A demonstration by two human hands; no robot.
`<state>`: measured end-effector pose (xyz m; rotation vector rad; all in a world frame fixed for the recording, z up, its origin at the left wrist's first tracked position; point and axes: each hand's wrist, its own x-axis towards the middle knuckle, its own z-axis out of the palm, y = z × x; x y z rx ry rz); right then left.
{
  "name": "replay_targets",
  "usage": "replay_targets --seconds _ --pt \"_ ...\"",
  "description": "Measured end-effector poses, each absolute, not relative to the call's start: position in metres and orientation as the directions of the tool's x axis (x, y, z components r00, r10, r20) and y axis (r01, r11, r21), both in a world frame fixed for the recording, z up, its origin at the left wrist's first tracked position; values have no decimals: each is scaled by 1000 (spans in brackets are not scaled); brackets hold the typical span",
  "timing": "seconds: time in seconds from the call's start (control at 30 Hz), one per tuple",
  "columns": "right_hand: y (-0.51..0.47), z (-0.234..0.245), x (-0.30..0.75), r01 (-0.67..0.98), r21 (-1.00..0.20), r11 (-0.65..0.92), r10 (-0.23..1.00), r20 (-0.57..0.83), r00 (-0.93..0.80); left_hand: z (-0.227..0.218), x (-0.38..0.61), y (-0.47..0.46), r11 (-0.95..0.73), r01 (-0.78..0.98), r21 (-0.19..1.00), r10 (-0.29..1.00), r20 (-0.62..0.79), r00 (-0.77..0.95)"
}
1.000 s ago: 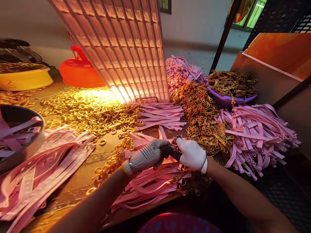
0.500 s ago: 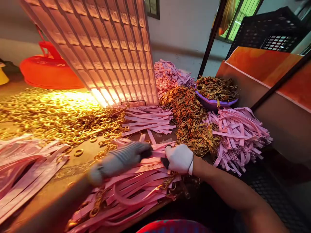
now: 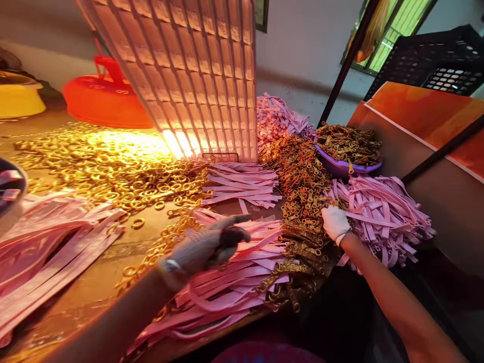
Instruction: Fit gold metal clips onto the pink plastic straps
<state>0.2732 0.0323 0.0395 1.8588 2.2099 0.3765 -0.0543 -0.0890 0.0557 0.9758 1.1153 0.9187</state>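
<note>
My left hand (image 3: 209,244), in a grey dotted glove, hovers over a pile of pink straps (image 3: 234,287) at the table's front edge. It is blurred by motion; its fingers curl round a small dark object I cannot make out, with one finger stretched out. My right hand (image 3: 335,223), in a white glove, reaches right to where the heap of golden metal clasps (image 3: 302,186) meets a bundle of pink straps (image 3: 381,217). Its fingers are bent down onto them; what they grip is hidden.
A tilted grid panel (image 3: 200,70) stands mid-table with a bright lamp glow beneath. Golden rings (image 3: 109,174) spread at left. An orange container (image 3: 106,101), a yellow bowl (image 3: 18,98), a purple bowl (image 3: 346,166) of clasps and more pink straps (image 3: 45,252) lie around.
My hands were together over the front pink pile. The right hand has moved right to the clasps and far straps; the left hand has stayed over the front pile.
</note>
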Motion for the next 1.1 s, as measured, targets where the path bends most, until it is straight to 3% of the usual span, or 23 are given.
replay_targets --seconds 0.17,0.4,0.43,0.5,0.57,0.63,0.73,0.9,1.0,1.1 --pt "42 21 280 939 316 133 991 -36 -128 41 -34 -82 434 -334 837 848 -255 465" --pt "35 36 268 973 150 175 985 -31 -172 24 -39 -87 333 -320 887 858 -144 494" --pt "26 39 258 971 62 232 973 -21 -231 23 -38 -87 317 -313 895 863 -135 487" --pt "4 47 232 882 -239 406 911 36 -410 23 -33 -85 270 -275 923 873 -114 475" --pt "-19 57 201 641 -545 541 809 129 -574 27 -26 -83 202 -178 963 878 -97 468" --pt "-36 64 175 474 -663 579 731 166 -662 33 -19 -82 118 -55 992 898 -82 432" --pt "-45 65 153 380 -733 564 723 217 -655 40 -11 -83 75 14 997 952 -76 298" --pt "-47 49 150 292 -865 407 842 232 -487 40 -7 -90 177 -155 972 979 -158 129" --pt "-49 47 155 335 -845 416 848 229 -478 37 -9 -92 157 -164 974 985 -141 102" --pt "-46 55 164 452 -728 516 821 270 -502 39 -16 -91 163 -95 982 977 -148 154"
